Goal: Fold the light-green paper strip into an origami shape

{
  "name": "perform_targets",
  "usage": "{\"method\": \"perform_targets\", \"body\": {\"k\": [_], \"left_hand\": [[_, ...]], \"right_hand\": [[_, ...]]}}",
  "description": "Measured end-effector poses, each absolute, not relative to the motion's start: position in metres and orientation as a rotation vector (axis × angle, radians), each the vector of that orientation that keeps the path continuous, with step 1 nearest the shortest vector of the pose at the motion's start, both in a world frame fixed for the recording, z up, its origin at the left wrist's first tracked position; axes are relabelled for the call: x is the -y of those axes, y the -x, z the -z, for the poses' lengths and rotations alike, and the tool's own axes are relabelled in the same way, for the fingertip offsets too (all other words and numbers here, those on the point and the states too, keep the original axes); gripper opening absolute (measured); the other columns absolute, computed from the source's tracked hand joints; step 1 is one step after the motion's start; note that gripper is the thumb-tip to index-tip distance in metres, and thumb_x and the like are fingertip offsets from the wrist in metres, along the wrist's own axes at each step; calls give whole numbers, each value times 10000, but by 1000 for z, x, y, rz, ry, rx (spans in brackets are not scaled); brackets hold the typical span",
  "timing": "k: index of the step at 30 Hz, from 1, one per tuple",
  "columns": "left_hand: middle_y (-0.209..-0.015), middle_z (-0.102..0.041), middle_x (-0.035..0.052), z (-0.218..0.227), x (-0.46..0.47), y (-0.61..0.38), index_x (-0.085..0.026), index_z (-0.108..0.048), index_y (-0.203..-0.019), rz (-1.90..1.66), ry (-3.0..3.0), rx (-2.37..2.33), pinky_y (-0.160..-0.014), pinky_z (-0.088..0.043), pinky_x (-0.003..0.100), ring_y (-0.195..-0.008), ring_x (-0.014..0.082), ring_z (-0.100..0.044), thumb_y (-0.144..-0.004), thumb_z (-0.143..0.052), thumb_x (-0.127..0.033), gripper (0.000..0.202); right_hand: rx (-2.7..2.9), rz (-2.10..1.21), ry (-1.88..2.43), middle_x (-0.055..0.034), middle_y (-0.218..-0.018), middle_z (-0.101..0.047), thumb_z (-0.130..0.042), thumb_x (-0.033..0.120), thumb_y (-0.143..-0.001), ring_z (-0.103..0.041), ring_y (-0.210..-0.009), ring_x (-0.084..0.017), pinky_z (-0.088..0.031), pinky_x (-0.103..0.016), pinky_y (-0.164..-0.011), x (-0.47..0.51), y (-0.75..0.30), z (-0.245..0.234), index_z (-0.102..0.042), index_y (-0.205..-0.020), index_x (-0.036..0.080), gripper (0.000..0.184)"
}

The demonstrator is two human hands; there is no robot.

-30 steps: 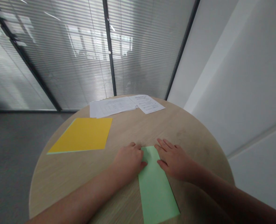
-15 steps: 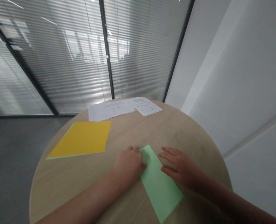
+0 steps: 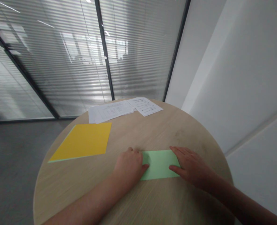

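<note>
A folded light-green paper strip [image 3: 160, 164] lies flat and crosswise on the round wooden table [image 3: 138, 193]. My left hand [image 3: 129, 165] rests on its left end, fingers curled loosely over the edge. My right hand [image 3: 192, 165] lies flat on its right end with the fingers stretched out. Both forearms reach in from the bottom of the view.
A yellow sheet [image 3: 83, 141] with a pale green sheet under it lies at the left of the table. Several white printed papers [image 3: 124, 107] sit at the far edge. Glass walls with blinds stand behind; a white wall is close on the right.
The green strip has been turned from pointing towards me to lying crosswise. My right hand swung right with its end; my left hand stayed at the pivot.
</note>
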State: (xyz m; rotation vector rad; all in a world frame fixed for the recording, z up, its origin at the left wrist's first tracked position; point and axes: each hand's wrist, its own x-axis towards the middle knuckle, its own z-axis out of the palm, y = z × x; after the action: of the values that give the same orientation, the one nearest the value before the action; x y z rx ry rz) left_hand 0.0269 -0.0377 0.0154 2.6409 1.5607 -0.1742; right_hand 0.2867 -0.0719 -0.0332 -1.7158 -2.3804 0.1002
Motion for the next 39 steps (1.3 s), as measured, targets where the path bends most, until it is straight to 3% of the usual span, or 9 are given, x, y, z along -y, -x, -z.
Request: {"method": "perform_targets", "body": {"k": [7,16,19,23,25,28,31,34,39], "left_hand": [[-1307,-677,152,-1,28,-21,-198,-583,-1412,-34,-2663,-1442,-1016,-525,526,-1192,361,-628,-899,-699,-380,556],[-1292,-704,181,-1,26,-16,-216,-435,-1548,-56,-2350,-1515,-950,-535,513,-1140,396,-690,-826,-727,-391,798],[-1303,-708,181,3,20,-12,-221,-344,-1610,-126,-2245,-1477,-940,-524,475,-1171,385,-682,-797,-714,-296,896],[-1133,-752,129,6,6,-5,-194,-390,-1585,-375,-2034,-1365,-851,-524,392,-1041,310,-715,-766,-637,-164,856],[-1035,-754,96,6,-1,-3,-176,-421,-1553,-570,-1860,-1267,-786,-529,369,-936,282,-719,-779,-653,-222,810],[-1100,-756,88,5,-5,-1,-194,-462,-1495,-876,-1519,-1069,-758,-550,356,-928,270,-722,-779,-729,-355,781],[-1188,-755,102,6,-3,-3,-207,-548,-1383,-1016,-1278,-921,-799,-574,363,-972,273,-734,-749,-819,-414,720],[-1151,-772,111,11,-2,-5,-200,-610,-1292,-986,-1199,-870,-806,-583,372,-926,273,-748,-723,-875,-412,663],[-1218,-747,132,6,-6,5,-203,-613,-1364,-1024,-1223,-808,-873,-564,372,-1028,277,-723,-783,-832,-520,697]], "right_hand": [[2387,-331,1817,-255,-1557,-504,-657,495,-900,-491,-1440,-398,-366,-584,-1202,59,-305,35,-526,-1507,68,753],[2236,-479,1826,-231,-1601,-457,-520,563,-965,-365,-1528,-382,-271,-567,-1257,22,-302,30,-570,-1472,78,704],[2024,-604,1735,-205,-1527,-559,-576,547,-931,-472,-1461,-373,-312,-540,-1243,15,-303,29,-632,-1413,121,647],[1791,-671,1657,-191,-1435,-643,-540,569,-945,-596,-1344,-348,-431,-514,-1161,9,-308,36,-645,-1388,165,609],[1731,-679,1644,-195,-1393,-668,-462,618,-972,-643,-1284,-329,-509,-498,-1075,6,-309,37,-581,-1453,173,666],[1535,-851,1533,-193,-1338,-697,-453,721,-946,-689,-1195,-321,-590,-471,-905,3,-299,28,-526,-1498,207,757],[1467,-1182,1245,-172,-1260,-737,-595,755,-868,-722,-1081,-290,-587,-417,-839,2,-271,11,-659,-1339,214,720],[1491,-1212,1109,-144,-1025,-783,-678,755,-798,-727,-886,-261,-566,-376,-750,-3,-240,-5,-755,-994,163,628],[1639,-1240,1124,-91,-876,-758,-646,661,-856,-677,-749,-217,-507,-323,-667,-9,-229,-27,-731,-927,158,514]]}}
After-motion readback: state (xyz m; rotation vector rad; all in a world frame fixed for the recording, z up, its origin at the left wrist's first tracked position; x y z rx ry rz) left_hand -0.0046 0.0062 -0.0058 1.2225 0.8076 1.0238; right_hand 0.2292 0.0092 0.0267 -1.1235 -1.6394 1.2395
